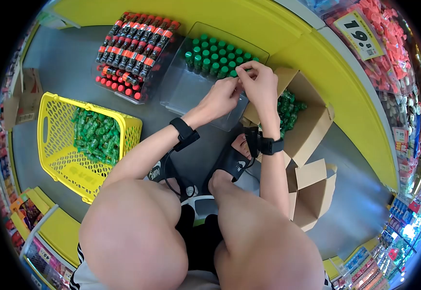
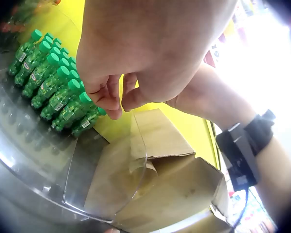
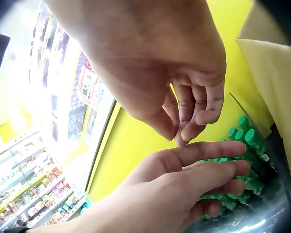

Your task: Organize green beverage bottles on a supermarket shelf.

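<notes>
My left hand [image 1: 224,99] and right hand [image 1: 260,82] meet over the right side of a clear tray [image 1: 179,99]. Relaxed, nearly straight fingers show on the left hand [image 3: 170,182] in the right wrist view, with nothing seen in them. Above it, the right hand [image 3: 155,63] bends its fingers, thumb and index tips together; whether something small lies between them cannot be told. Green-capped bottles [image 2: 53,82] stand upright in rows in the tray, just beyond the fingers.
Red-capped bottles [image 1: 133,53] fill a display at the back left. A yellow basket [image 1: 58,164] at left and a cardboard box [image 1: 312,121] at right hold green bottles. Another box [image 1: 312,193] stands nearer, open. A yellow shelf base [image 1: 365,140] runs behind.
</notes>
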A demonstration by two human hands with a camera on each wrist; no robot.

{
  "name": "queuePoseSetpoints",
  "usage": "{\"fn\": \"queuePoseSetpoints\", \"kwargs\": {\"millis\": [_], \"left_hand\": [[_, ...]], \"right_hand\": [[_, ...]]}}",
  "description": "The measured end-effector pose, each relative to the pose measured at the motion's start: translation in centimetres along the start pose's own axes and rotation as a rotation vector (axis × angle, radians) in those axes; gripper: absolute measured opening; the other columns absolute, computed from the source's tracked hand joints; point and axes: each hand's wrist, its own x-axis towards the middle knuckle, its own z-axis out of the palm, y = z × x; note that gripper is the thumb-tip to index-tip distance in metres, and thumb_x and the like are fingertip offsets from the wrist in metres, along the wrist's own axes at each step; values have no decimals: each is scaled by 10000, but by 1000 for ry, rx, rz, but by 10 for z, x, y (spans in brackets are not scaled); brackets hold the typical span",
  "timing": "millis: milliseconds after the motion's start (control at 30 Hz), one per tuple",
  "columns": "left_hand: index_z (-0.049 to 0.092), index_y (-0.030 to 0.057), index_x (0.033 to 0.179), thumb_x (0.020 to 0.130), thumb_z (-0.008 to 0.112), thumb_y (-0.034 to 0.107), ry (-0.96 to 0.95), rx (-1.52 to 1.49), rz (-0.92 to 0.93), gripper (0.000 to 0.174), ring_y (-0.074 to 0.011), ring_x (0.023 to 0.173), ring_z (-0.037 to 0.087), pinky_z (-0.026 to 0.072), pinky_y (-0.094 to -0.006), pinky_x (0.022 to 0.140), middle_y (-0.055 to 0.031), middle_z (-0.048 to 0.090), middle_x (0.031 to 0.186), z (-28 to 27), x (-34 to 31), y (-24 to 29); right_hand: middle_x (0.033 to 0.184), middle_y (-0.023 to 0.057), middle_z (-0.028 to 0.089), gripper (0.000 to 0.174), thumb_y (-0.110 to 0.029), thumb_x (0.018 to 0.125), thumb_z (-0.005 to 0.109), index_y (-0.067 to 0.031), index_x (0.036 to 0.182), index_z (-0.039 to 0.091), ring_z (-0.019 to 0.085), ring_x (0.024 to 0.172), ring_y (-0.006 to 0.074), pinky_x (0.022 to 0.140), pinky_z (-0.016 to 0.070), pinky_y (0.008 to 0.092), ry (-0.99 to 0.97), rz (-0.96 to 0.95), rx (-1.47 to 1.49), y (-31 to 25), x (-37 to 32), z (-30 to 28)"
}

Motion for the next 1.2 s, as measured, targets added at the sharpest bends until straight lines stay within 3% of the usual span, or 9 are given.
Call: {"fn": "queuePoseSetpoints", "kwargs": {"millis": [333,567,667,767,867,1000,1100,1167,1200], "left_hand": [[685,-23,1054,958,592,8,-43,56,140,137,-398,880,677,543,-461,752,-203,677,970,17,8,41],[686,-43,1032,906,573,-41,-226,63,253,170,-415,916,672,550,-471,798,-220,661,978,45,26,79],[676,-75,986,868,580,-57,-270,192,328,152,-444,931,671,550,-504,821,-253,664,989,57,36,83],[670,-88,943,841,583,-73,-295,311,376,134,-477,945,670,543,-533,839,-290,670,1004,72,49,87],[672,-81,918,826,581,-75,-430,416,372,129,-492,939,670,543,-541,829,-302,673,989,81,56,99],[699,-58,921,824,582,-64,-521,453,317,152,-477,937,681,551,-542,822,-307,680,992,107,70,92],[733,-43,962,833,591,-39,-566,591,347,193,-460,968,692,570,-522,851,-313,690,1022,125,85,85],[763,-28,1028,834,602,-25,-573,711,240,252,-465,1000,692,580,-500,904,-309,703,1041,136,90,84],[749,-56,1116,853,602,-4,-668,740,184,306,-480,1078,670,581,-499,934,-317,679,1162,137,95,91]], "right_hand": [[759,134,762,205,-198,929,757,-10,1006,783,750,677,207,673,572,322,143,131,-46,26,-28,-73],[785,119,767,197,-230,885,777,-68,996,792,772,816,303,789,589,406,49,333,-350,79,-27,-125],[910,164,783,228,-251,880,788,-100,1051,782,763,914,361,870,588,455,-34,386,-538,105,-23,-136],[965,182,784,290,-246,868,804,-97,1114,769,770,869,346,823,606,443,-104,407,-577,136,-14,-142],[1009,186,786,351,-216,864,801,-91,1187,748,775,815,317,754,620,424,-195,562,-559,120,-4,-147],[1029,189,785,402,-196,864,791,-89,1247,730,773,769,282,690,617,398,-233,575,-531,131,15,-149],[1046,183,787,395,-114,901,707,-100,1296,714,776,795,277,704,616,395,-339,618,-596,132,26,-148],[1092,181,784,412,-15,912,623,-108,1302,716,778,825,278,714,613,389,-359,578,-575,140,35,-147],[1147,179,778,503,56,903,563,-132,1346,708,778,852,286,729,613,388,-356,616,-557,140,37,-145]]}}
